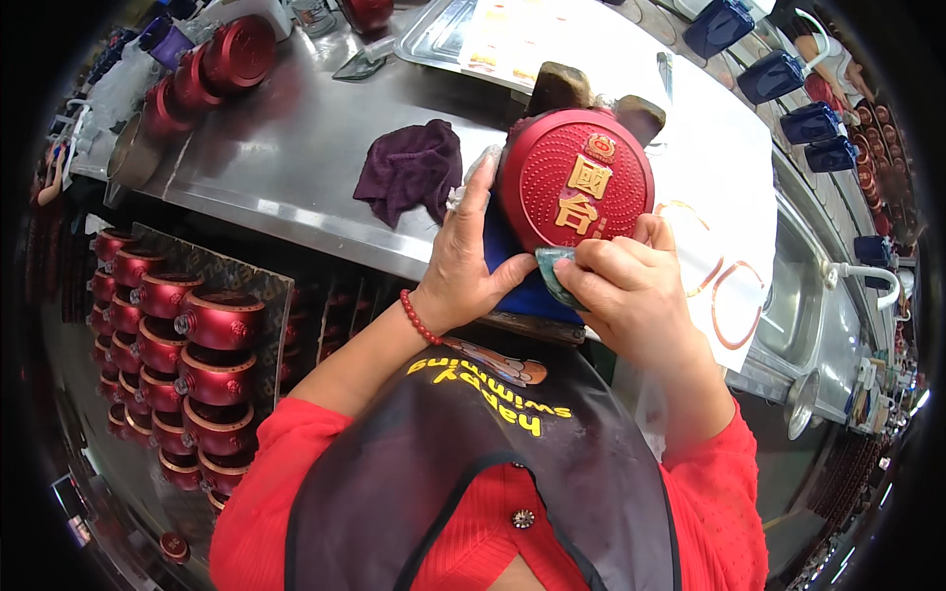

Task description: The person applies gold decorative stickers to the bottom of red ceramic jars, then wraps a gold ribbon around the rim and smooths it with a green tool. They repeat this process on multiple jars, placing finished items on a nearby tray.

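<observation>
In front of me a round red vessel [534, 163] has its disc-shaped face turned up, with studded dots and raised gold characters on it. My left hand [461, 258] has its fingers stretched out along the vessel's left side and its thumb apart, pointing toward the lower rim. My right hand [623, 281] is closed in a pinch on a flat teal-green scraper-like piece [557, 274], held against the rim's lower edge. Blue material [505, 258] shows beneath the vessel. Two dark, worn blocks [560, 87] stand behind its far edge.
A crumpled purple cloth [412, 169] lies on the steel table [296, 167], left of the vessel. Copper-coloured rings [737, 305] rest on white paper at the right. Red pots [222, 379] are stacked at lower left; more red vessels [236, 54] stand far left. A sink [788, 291] is at right.
</observation>
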